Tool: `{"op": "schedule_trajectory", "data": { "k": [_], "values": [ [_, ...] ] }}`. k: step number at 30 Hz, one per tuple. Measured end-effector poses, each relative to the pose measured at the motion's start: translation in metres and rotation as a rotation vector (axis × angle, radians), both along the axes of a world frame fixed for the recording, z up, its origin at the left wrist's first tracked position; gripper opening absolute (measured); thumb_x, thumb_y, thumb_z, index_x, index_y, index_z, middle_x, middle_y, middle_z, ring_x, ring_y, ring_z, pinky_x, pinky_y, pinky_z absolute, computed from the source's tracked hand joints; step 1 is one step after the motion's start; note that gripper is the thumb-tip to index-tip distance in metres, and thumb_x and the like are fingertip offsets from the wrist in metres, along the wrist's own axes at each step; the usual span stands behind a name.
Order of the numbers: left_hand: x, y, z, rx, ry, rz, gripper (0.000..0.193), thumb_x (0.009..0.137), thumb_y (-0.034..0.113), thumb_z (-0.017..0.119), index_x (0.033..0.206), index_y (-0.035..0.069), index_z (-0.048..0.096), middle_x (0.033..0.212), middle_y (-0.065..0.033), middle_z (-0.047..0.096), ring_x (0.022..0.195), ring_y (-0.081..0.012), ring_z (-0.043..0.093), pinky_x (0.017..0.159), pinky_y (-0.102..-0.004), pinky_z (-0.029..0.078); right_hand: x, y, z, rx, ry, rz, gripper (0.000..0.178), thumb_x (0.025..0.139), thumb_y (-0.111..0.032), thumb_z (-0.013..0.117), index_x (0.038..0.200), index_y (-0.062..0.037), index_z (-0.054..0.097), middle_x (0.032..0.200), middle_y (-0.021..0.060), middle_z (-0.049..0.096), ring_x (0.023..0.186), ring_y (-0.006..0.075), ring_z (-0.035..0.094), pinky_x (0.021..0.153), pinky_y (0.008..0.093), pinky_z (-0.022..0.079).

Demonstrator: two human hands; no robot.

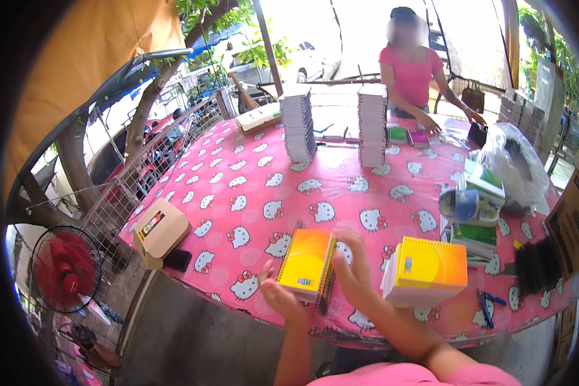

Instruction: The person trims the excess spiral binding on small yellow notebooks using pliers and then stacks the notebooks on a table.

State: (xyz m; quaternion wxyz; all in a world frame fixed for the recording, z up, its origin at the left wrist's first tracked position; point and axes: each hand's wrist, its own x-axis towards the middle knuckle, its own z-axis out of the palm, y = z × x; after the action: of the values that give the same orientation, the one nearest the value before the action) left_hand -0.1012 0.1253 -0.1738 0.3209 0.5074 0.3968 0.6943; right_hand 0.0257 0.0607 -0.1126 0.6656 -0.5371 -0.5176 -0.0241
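A small stack of yellow-orange spiral notebooks [307,257] lies in front of me on the pink patterned tablecloth, dark wire coils showing along its sides. My left hand [280,297] is at its lower left edge, palm turned toward it, fingers stretched out. On the other side, my right hand [352,260] is held upright along the right edge, fingers extended and a little blurred. Whether either palm presses on the stack is hard to see. Right of my right forearm stands a taller pile of yellow notebooks [431,267]. Pliers with blue handles [489,307] lie near the table's front edge.
Two tall notebook stacks [297,125] [372,125] stand toward the back. At right are green notebooks [473,238], a plastic bag [518,164], black wire coils [537,264] and a cardboard box [571,225]. A carton [161,231] and black phone-like object [177,259] sit left. A co-worker [412,77] stands opposite.
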Motion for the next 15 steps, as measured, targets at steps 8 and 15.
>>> {"op": "schedule_trajectory", "data": {
  "k": [8,15],
  "values": [
    [-0.024,-0.052,0.045,0.276,-0.055,0.04,0.036,0.1,0.029,0.038,0.113,0.0,0.055,0.125,-0.0151,0.053,0.116,-0.0238,0.048,0.094,-0.0368,0.04,0.039,-0.22,0.177,0.01,-0.362,1.71,0.039,0.094,-0.041,0.056,0.098,-0.0028,0.063,0.091,0.0115,0.06,0.083,0.0322,0.059,0.077,0.0432,0.045],
    [-0.007,-0.078,0.069,0.275,0.009,-0.046,0.024,0.096,0.019,0.044,0.107,0.002,0.057,0.124,-0.0141,0.051,0.12,-0.0241,0.044,0.105,-0.0416,0.031,0.062,-0.286,0.2,-0.541,-0.615,1.732,0.04,0.089,-0.041,0.054,0.099,-0.0033,0.061,0.102,0.015,0.058,0.103,0.0316,0.055,0.083,0.0446,0.044]
  ]
}}
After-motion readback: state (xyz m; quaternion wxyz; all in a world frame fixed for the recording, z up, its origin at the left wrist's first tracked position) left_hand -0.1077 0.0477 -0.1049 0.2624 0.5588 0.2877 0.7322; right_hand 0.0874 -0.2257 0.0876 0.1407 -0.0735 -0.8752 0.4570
